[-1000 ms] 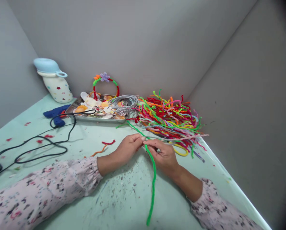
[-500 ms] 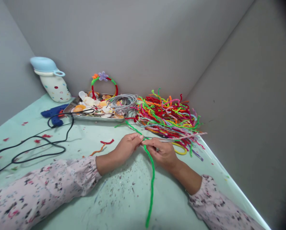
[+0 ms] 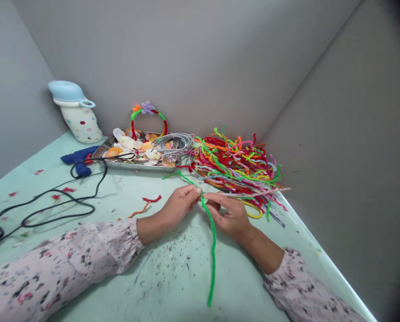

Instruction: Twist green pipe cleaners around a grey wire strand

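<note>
Green pipe cleaner [image 3: 212, 255] in hand

Left hand [image 3: 173, 209]: we have thumb and finger pinched together on the strand. Right hand [image 3: 231, 217]: fingertips brought up against it, though we cannot tell whether they grip. Near end trails toward us over the desk [image 3: 166, 277]; far end reaches just before the metal tray [image 3: 139, 167] of shells [image 3: 129, 143]. Heaped coloured pipe cleaners [image 3: 235, 156] lie beside that tray.
</note>
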`<move>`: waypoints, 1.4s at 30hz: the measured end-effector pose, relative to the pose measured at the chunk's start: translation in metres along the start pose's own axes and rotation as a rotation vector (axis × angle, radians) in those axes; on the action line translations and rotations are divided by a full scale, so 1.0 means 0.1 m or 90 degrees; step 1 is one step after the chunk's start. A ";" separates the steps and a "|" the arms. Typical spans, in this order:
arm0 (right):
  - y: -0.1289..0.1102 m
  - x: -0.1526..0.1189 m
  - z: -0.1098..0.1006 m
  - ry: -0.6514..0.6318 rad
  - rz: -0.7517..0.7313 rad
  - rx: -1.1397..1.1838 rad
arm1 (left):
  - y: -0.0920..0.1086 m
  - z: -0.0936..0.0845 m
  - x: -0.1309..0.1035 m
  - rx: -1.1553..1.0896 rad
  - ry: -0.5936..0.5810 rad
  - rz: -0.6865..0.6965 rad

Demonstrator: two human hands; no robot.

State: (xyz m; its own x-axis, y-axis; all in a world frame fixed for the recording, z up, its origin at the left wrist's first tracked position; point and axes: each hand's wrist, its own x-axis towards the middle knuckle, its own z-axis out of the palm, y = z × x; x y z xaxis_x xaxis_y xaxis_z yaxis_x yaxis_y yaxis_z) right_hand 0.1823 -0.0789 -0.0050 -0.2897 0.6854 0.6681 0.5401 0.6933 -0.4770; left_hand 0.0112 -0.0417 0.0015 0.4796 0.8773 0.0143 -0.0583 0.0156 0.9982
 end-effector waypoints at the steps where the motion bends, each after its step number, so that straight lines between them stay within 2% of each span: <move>1: 0.00 0.00 0.00 0.003 -0.001 0.004 | 0.00 0.00 0.00 -0.001 0.000 0.000; 8: -0.03 0.02 -0.02 -0.001 -0.062 -0.038 | 0.03 -0.01 -0.01 0.018 -0.023 0.006; 12: -0.03 0.01 -0.02 -0.006 -0.045 -0.014 | 0.04 -0.01 -0.01 0.013 -0.043 -0.004; 23: -0.05 0.01 -0.02 -0.048 -0.020 0.068 | 0.00 -0.02 -0.01 0.017 -0.034 0.015; 26: -0.05 -0.02 -0.03 -0.016 0.016 0.081 | 0.01 -0.03 -0.01 0.017 -0.022 0.030; 30: -0.02 -0.05 0.00 0.085 0.145 0.097 | 0.03 -0.04 0.01 0.027 0.013 0.033; 33: 0.00 -0.05 0.03 0.122 0.217 0.097 | 0.06 -0.05 0.02 0.058 0.025 0.044; 42: -0.02 -0.02 0.03 0.153 0.241 0.106 | 0.11 -0.06 0.00 0.198 0.055 0.118</move>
State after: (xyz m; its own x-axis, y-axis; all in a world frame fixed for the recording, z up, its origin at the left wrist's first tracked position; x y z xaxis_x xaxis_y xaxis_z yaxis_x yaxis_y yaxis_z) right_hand 0.1799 -0.0809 -0.0072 0.1043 0.8395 0.5332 0.4335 0.4442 -0.7841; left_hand 0.0054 -0.0393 0.0122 0.4097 0.8891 0.2042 0.1385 -0.2819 0.9494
